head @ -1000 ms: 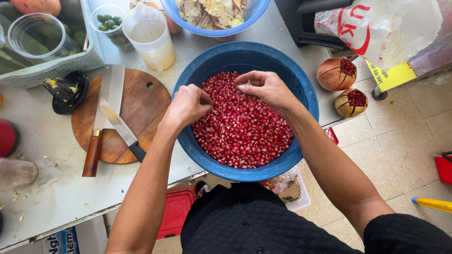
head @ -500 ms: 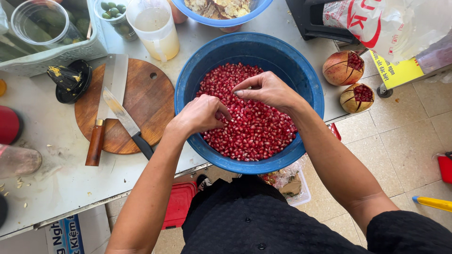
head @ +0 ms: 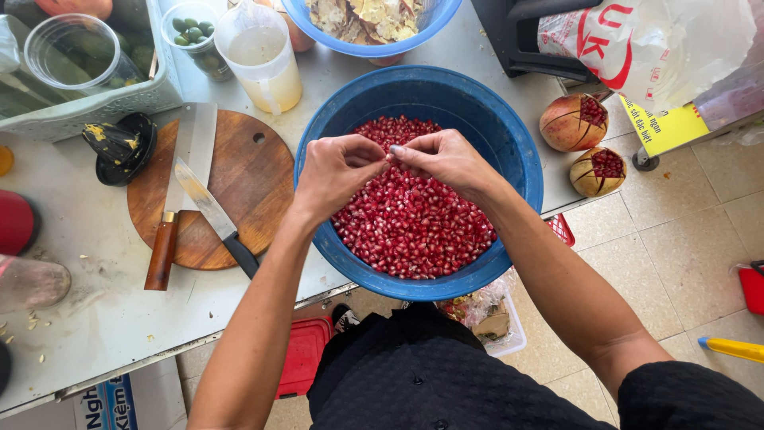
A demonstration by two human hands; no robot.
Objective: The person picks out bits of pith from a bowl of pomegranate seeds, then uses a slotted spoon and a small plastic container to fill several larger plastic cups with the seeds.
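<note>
A: Nearest first: what are the hands doing?

B: Both are hovering over the big round blue plastic bowl (head: 517, 159), which is overhanging the near edge of the grey table (head: 95, 318). The left hand (head: 338, 171) and right hand (head: 446, 158) are meeting fingertip to fingertip above the heap of red pomegranate seeds (head: 414, 223). The fingers of each are pinching together on something tiny between them; I cannot tell what it is.

A: Which way are the seeds lying from the fingers?

B: Straight below, filling the bowl's bottom. Neither hand is nearer; both are sitting just above the heap's far half.

A: Room to move?

B: The bowl's wall is ringing them on all sides, with open seed surface toward the near rim. Left of the bowl, a round wooden cutting board (head: 255, 183) is carrying a wooden-handled cleaver (head: 179, 191) and a black-handled knife (head: 215, 215), long axes running near to far. Right, at the table's edge, two scored pomegranates (head: 573, 123) are waiting. Farther back, a clear jug of pale yellow juice (head: 263, 60) and a second blue bowl of peel scraps (head: 370, 20) are standing.
</note>
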